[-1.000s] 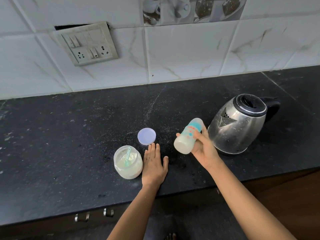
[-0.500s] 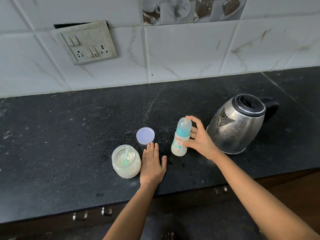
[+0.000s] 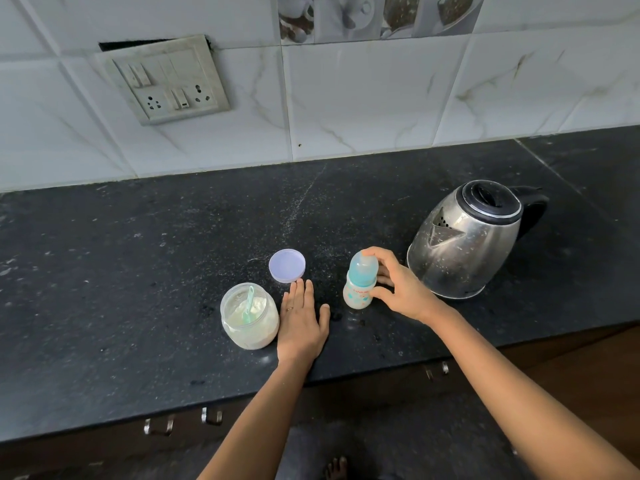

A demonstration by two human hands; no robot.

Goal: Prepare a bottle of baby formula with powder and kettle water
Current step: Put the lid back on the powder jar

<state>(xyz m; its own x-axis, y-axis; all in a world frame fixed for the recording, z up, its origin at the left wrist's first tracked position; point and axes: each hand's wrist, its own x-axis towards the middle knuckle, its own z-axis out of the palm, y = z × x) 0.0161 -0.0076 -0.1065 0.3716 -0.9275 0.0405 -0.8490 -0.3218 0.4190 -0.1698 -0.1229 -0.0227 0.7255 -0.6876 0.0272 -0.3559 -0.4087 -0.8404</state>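
Observation:
A small baby bottle (image 3: 360,285) with a teal cap and milky liquid inside stands upright on the black counter (image 3: 138,271). My right hand (image 3: 401,289) curls round it, index finger on the cap, thumb against the body. My left hand (image 3: 301,323) lies flat on the counter, palm down, between the bottle and an open clear jar of formula powder (image 3: 249,317). A teal scoop (image 3: 248,306) stands in the powder. The steel kettle (image 3: 464,244) with a black lid and handle sits just right of my right hand.
The jar's lilac lid (image 3: 287,265) lies flat on the counter just beyond my left fingertips. A switch and socket plate (image 3: 166,81) is on the tiled wall. Drawer handles (image 3: 159,426) show below the counter's front edge.
The bottle was tilted in the air in my right hand a second ago; it now stands upright on the counter with that hand still round it. My left hand has stayed flat.

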